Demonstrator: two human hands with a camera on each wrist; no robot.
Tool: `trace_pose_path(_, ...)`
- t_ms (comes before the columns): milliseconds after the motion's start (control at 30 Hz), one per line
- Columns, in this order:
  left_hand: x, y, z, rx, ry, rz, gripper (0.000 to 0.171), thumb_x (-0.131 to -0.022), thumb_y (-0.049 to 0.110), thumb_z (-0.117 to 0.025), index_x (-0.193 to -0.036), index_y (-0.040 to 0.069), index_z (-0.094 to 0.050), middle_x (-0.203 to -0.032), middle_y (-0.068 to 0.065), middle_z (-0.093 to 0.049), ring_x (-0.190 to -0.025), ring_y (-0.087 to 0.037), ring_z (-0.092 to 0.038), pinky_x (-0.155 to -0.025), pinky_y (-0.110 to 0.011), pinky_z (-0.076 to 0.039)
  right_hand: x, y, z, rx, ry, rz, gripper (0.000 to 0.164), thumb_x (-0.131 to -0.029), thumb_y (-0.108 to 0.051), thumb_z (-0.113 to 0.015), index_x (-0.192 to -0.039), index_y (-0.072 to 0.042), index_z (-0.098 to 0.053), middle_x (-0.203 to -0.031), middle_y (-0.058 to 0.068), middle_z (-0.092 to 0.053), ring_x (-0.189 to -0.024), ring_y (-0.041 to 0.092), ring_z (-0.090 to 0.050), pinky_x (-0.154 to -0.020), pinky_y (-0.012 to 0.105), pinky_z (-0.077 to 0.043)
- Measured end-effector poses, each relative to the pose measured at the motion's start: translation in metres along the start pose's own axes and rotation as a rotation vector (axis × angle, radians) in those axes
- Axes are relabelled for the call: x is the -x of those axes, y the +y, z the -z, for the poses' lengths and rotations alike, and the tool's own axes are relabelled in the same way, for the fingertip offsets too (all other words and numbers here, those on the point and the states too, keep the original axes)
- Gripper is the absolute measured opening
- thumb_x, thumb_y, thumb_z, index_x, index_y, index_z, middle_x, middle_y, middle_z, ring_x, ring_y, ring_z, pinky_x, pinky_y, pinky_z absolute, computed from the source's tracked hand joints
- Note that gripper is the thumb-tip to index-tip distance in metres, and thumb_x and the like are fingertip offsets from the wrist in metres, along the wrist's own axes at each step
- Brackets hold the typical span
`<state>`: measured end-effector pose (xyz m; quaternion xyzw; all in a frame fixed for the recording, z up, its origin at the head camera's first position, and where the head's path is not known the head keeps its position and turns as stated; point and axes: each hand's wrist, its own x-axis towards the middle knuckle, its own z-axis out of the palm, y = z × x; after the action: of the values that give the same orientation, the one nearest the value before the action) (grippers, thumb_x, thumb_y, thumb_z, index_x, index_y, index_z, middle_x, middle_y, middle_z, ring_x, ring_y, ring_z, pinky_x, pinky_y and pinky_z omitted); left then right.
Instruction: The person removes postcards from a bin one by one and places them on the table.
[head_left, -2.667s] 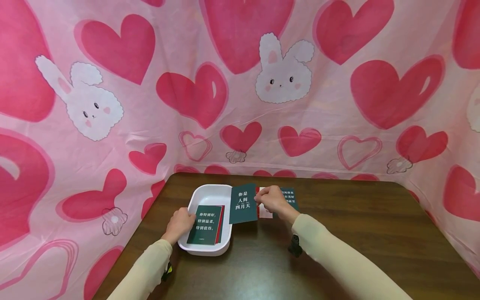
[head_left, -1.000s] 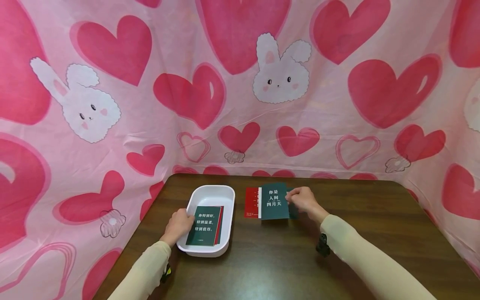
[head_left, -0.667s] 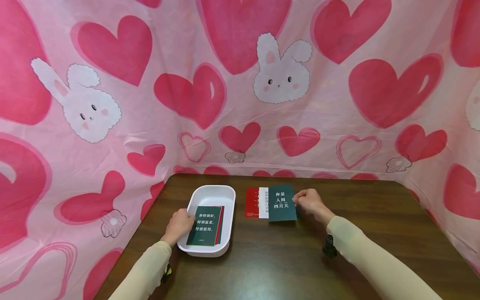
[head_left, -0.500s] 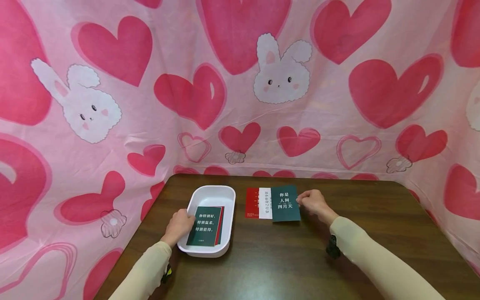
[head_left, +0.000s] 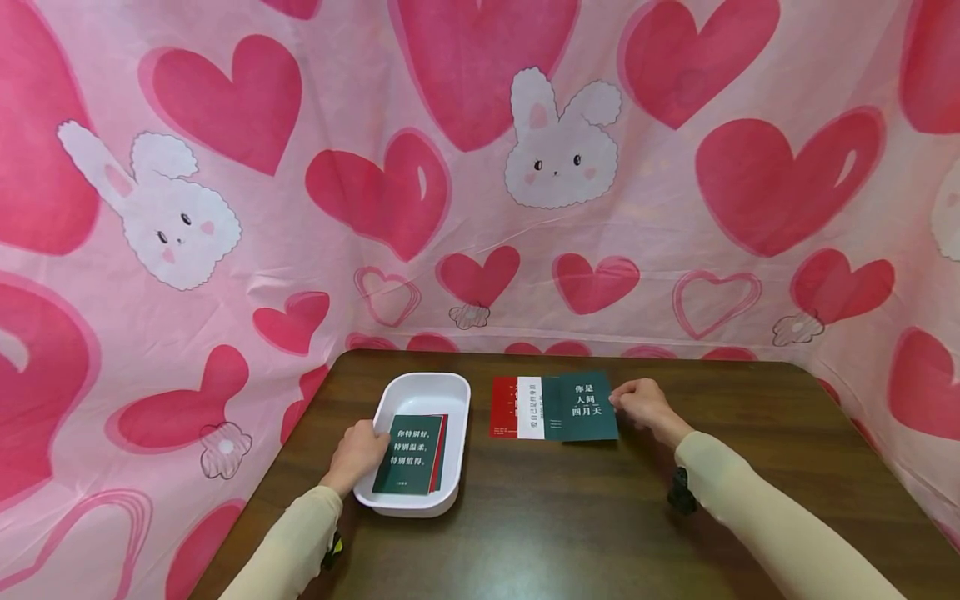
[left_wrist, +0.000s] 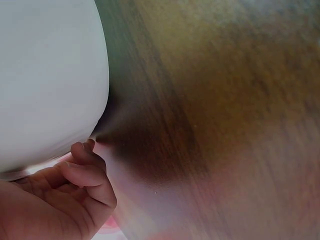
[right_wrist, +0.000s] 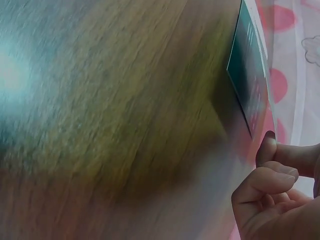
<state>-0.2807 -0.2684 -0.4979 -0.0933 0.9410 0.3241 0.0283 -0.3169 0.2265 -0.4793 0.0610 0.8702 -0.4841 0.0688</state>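
Observation:
My left hand (head_left: 357, 452) grips the left rim of a white plastic tray (head_left: 423, 385). In the left wrist view, its curled fingers sit against the tray's outer wall. Inside the tray lies a small stack of cards, a dark green one (head_left: 405, 462) with white writing on top and red edges beneath. At the right, my right hand (head_left: 651, 407) pinches the right edge of a dark green card (head_left: 592, 421) printed with white characters. That card overlaps another green card (head_left: 553, 417). Left of it lie a white card (head_left: 531, 408) and a red card (head_left: 503, 406), overlapping in a row.
A brown wooden table (head_left: 510, 517) carries everything, its back edge beyond the cards. Pink cloth (head_left: 660, 283) with hearts and rabbits hangs behind and at the sides. A dark wrist device (head_left: 681, 492) shows under the right sleeve.
The held green card has travelled right from beside the tray, past the white card, uncovering it and part of the other green card. My left hand stays on the tray.

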Motion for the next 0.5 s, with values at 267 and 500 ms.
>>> trace_pose_path(267,0.004,0.002,0.004,0.016,0.0,0.015,0.035,-0.101,0.012,-0.06,-0.124,-0.015,-0.062,-0.097,-0.021,-0.07,-0.078,-0.029,-0.068,-0.082,-0.058,-0.061,-0.002,0.005,0.007,-0.028,-0.018,0.001,0.023,-0.101,-0.01,-0.059,-0.11,0.008,-0.07,-0.095,0.015,-0.069,-0.079,0.028,-0.056,-0.058,0.034,-0.051)
trace_pose_path(500,0.004,0.004,0.002,0.001,-0.016,0.01,0.036,-0.101,0.012,-0.06,-0.124,-0.016,-0.062,-0.098,-0.021,-0.07,-0.078,-0.03,-0.067,-0.083,-0.058,-0.061,-0.006,0.013,0.009,-0.039,-0.032,-0.004,0.024,-0.101,-0.01,-0.06,-0.112,0.009,-0.071,-0.091,0.012,-0.069,-0.075,0.025,-0.054,-0.057,0.033,-0.049)
